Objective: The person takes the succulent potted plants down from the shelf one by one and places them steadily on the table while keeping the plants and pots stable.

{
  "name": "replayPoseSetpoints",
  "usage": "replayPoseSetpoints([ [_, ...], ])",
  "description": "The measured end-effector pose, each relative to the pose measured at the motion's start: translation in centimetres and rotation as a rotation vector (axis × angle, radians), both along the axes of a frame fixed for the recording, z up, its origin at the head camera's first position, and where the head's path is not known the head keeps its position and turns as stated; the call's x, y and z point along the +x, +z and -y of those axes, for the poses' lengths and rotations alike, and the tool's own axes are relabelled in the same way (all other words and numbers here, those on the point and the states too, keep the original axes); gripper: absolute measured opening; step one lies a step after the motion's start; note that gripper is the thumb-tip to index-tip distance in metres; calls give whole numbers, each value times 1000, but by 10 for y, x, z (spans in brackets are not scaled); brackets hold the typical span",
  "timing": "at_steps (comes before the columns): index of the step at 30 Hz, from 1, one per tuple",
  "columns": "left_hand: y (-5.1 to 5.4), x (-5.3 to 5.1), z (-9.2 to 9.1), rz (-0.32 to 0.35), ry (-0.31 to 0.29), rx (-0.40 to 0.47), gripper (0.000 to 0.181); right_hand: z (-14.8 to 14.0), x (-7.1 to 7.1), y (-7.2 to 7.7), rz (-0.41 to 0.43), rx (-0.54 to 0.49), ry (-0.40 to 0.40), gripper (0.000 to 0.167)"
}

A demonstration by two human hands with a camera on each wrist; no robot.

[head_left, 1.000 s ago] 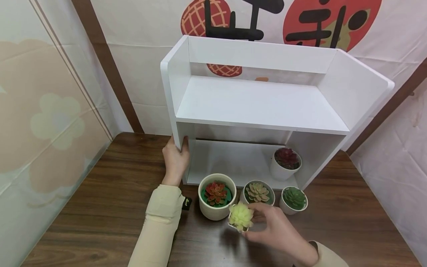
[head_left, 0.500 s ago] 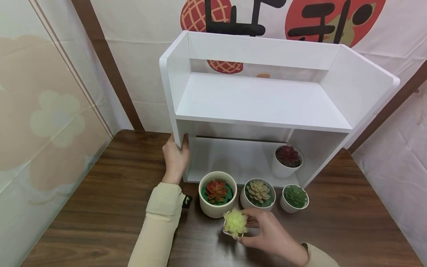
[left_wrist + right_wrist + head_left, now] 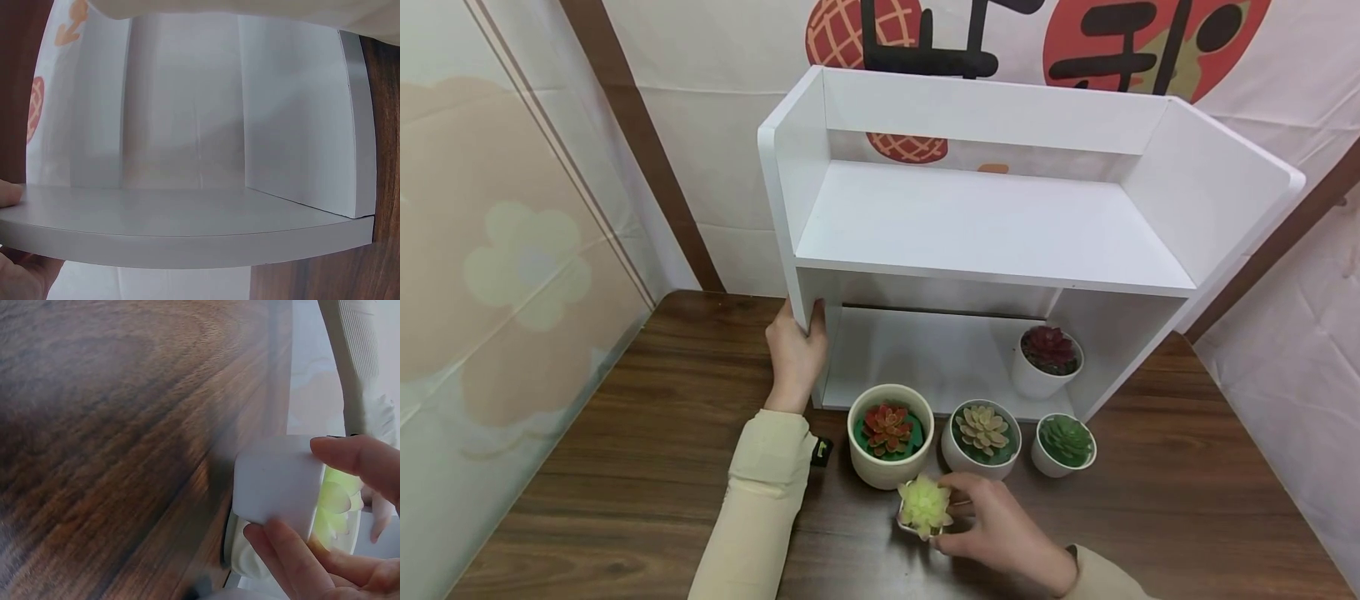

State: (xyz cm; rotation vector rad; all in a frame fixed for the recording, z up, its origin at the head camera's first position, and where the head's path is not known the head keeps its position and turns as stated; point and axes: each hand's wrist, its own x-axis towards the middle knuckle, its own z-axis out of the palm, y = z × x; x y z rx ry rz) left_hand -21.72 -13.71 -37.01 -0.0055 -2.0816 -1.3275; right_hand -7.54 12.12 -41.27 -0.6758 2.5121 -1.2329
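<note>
My left hand (image 3: 795,354) grips the left side panel of a white two-tier shelf (image 3: 992,225), thumb on the panel's inner face. In the left wrist view, fingers and thumb lie on both sides of that panel (image 3: 187,247). With thumb and fingers, my right hand (image 3: 1000,525) pinches a small white square pot holding a yellow-green succulent (image 3: 924,505). The right wrist view shows the pot's smooth white side (image 3: 275,487); whether its base touches the table cannot be told. Just behind it stands a cream pot with a red succulent (image 3: 887,437).
A beige-pink succulent (image 3: 982,433) and a small dark green succulent (image 3: 1065,442), both in white pots, stand along the shelf's front. On the lower tier, at right, is a burgundy succulent (image 3: 1048,358). All this rests on a brown wooden table (image 3: 625,467) before a printed cloth backdrop.
My right hand has carried the yellow-green succulent a little left and nearer to me, to the front of the cream pot. My left hand keeps its grip on the shelf panel.
</note>
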Motion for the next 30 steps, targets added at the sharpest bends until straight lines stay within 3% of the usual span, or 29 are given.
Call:
replayPoseSetpoints([
  [30,1,0,0,17,-13,0,26,3,-4,-9,52,-10,7,53],
])
